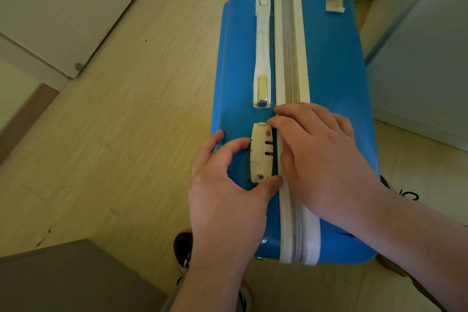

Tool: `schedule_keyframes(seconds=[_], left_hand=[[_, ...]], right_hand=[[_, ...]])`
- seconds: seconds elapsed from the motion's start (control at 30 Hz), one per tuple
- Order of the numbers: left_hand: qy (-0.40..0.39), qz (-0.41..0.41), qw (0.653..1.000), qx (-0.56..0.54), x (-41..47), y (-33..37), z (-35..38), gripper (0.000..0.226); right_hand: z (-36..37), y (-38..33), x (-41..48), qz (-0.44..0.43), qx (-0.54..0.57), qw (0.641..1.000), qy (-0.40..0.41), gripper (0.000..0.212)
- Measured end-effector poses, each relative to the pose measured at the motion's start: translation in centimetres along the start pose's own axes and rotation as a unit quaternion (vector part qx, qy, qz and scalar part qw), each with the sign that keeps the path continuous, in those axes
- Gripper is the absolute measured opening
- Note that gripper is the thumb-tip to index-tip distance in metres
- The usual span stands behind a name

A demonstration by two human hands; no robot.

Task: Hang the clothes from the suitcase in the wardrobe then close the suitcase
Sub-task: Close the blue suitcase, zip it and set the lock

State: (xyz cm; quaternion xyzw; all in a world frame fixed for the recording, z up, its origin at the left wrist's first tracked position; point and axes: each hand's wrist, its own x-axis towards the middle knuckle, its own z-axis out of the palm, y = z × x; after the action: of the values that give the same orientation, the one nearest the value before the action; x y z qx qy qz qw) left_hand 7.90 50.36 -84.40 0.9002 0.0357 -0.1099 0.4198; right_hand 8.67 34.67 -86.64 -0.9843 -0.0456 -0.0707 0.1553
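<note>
While the blue suitcase stands zipped on the wooden floor, running from 12 to 5 o'clock, both hands meet at its cream combination lock. The left hand grasps the lock, forefinger at its 9 o'clock edge, thumb at 5 o'clock. The right hand lies across the white zip band at the lock's 3 o'clock; whether it pinches anything cannot be told.

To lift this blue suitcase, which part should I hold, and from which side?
Probably the white carry handle, from above: it lies flat along the upward-facing side of the suitcase, beside the zipper, and nothing covers it.
</note>
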Motion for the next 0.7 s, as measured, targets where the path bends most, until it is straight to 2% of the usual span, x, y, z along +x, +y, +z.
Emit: schedule_keyframes(seconds=[0.7], left_hand=[[-0.005, 0.002, 1.0, -0.003, 0.0, 0.16, -0.06, 0.067]], right_hand=[[-0.08, 0.08, -0.08, -0.001, -0.007, 1.0, -0.005, 0.048]])
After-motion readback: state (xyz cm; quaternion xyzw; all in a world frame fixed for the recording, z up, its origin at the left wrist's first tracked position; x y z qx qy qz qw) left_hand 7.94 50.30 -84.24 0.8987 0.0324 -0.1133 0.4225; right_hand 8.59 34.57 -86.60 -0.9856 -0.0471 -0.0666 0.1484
